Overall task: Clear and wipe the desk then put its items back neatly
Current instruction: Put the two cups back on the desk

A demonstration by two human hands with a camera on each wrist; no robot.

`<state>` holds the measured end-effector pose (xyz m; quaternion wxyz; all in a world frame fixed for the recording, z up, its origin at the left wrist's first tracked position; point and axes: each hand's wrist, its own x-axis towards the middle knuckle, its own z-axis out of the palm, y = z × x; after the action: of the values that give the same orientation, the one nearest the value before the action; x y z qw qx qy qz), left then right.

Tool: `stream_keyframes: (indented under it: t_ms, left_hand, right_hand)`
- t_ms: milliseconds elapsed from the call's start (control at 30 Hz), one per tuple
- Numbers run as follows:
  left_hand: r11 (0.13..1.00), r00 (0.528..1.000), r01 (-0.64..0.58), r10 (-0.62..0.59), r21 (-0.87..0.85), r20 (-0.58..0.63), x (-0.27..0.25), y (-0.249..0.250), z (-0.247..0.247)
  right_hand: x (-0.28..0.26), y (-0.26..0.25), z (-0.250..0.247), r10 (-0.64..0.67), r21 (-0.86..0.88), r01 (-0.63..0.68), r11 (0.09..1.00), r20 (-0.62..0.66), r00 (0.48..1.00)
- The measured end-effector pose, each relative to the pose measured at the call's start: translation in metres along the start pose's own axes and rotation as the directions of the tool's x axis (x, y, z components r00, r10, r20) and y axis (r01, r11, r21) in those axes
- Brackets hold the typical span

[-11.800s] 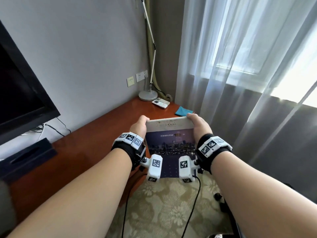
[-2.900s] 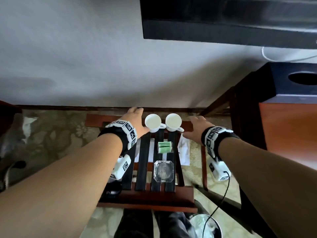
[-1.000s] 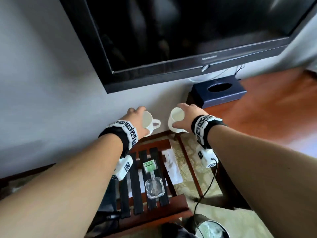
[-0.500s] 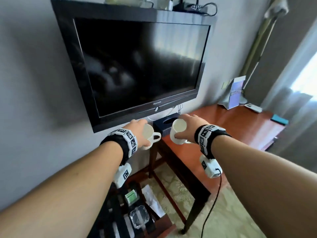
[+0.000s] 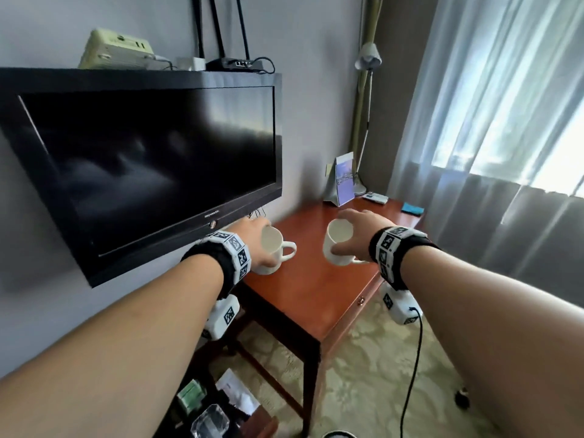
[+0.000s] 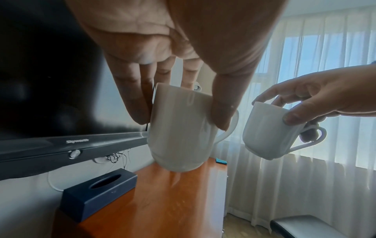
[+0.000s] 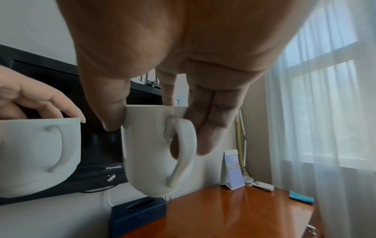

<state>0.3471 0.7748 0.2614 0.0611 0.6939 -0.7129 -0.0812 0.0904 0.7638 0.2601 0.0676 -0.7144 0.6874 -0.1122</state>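
Note:
I hold two white mugs by their rims, side by side in the air over the near end of the wooden desk (image 5: 316, 286). My left hand (image 5: 252, 238) grips the left mug (image 5: 273, 251), thumb on one side and fingers on the other, its handle pointing right. My right hand (image 5: 357, 235) grips the right mug (image 5: 338, 245). In the left wrist view the left mug (image 6: 179, 133) hangs a little above the desk top (image 6: 162, 201). In the right wrist view the right mug (image 7: 150, 153) hangs upright with its handle towards the camera.
A dark blue tissue box (image 6: 97, 193) sits at the desk's near wall corner under the wall TV (image 5: 142, 165). A brochure stand (image 5: 343, 180), a remote (image 5: 374, 197) and a teal cloth (image 5: 412, 209) lie at the far end. A low rack with a glass ashtray (image 5: 210, 422) stands below left.
Both hands took the mugs off the low rack, raised them and carried them right over the desk. In the last half second they moved further over the desk top.

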Motion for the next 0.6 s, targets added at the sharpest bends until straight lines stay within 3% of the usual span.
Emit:
stream_keyframes:
  t_ms: [233, 600]
  left_hand:
    - [0.991, 0.99, -0.129, 0.127, 0.031, 0.057, -0.006, 0.098, 0.028]
    - [0.98, 0.979, -0.175, 0.183, -0.095, 0.086, -0.004, 0.297, 0.098]
  right_hand:
    - [-0.032, 0.119, -0.013, 0.091, 0.027, -0.091, 0.996, 0.003, 0.996]
    - [-0.065, 0.332, -0.054, 0.165, -0.029, -0.164, 0.986, 0.034, 0.986]
